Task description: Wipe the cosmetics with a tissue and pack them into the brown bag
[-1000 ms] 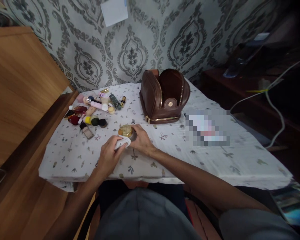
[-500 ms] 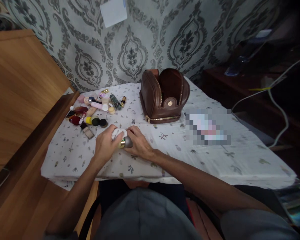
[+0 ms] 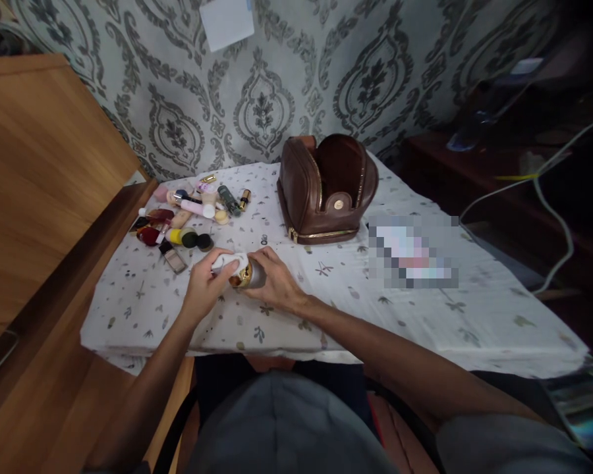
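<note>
Near the table's front, my left hand (image 3: 203,289) is closed around a crumpled white wipe (image 3: 223,262), which presses against a small gold container (image 3: 246,274). My right hand (image 3: 281,286) grips the container's right side between thumb and fingers. The container looks rounded and shiny, with a greyish end; its exact kind is not clear. Just beyond my left hand lie a small bottle with a black cap (image 3: 172,257) and a round dark-lidded jar (image 3: 204,242). A brown leather cosmetic bag (image 3: 296,191) stands unzipped behind my hands, to the right.
Several cosmetics, among them a pink tube (image 3: 192,207), a dark green bottle (image 3: 228,200) and a gold-and-black lipstick (image 3: 245,199), lie at the back left. A pixelated flat object (image 3: 412,253) lies right of the bag. White cables (image 3: 556,217) hang beyond the table's right edge.
The container has turned in my hands, so more of its gold part shows and less of its grey end. My right fingers have spread a little around it.
</note>
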